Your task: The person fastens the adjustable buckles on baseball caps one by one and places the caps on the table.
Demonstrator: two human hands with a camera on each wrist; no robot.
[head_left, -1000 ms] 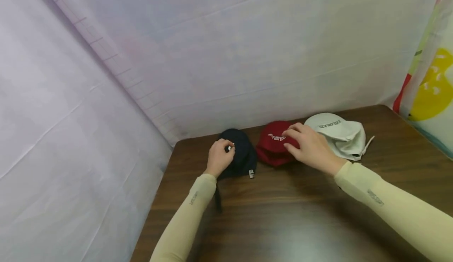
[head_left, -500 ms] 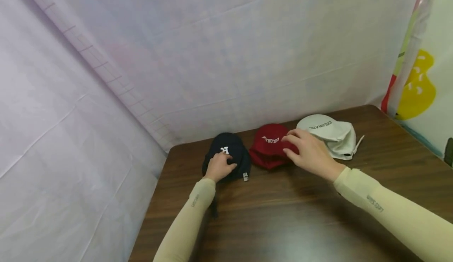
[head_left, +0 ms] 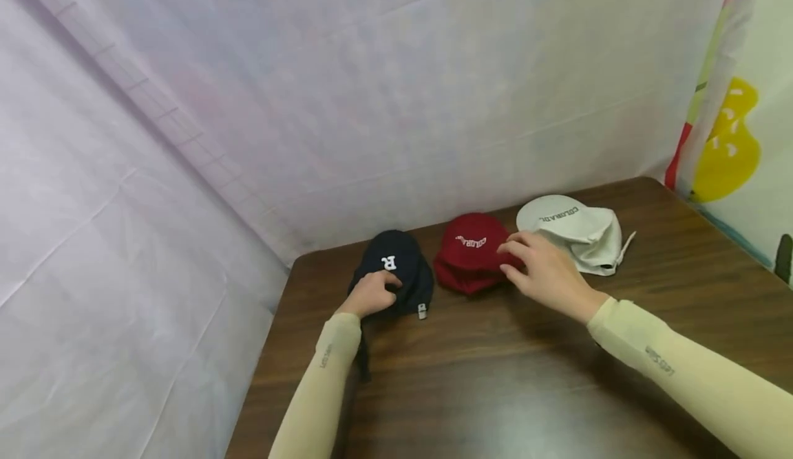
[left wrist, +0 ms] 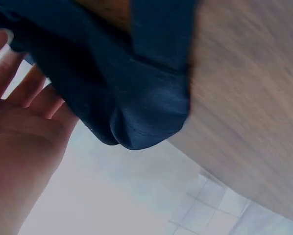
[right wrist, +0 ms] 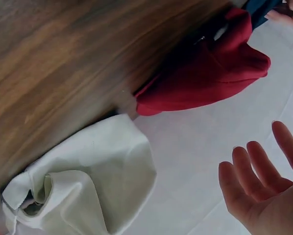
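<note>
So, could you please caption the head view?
Left hand on navy cap; right hand by red cap, white cap beyond.

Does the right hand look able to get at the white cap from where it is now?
Probably yes. The right hand is open, holds nothing, and hovers at the red cap, with the white cap lying right beside it on the table. Nothing stands between them.
</note>
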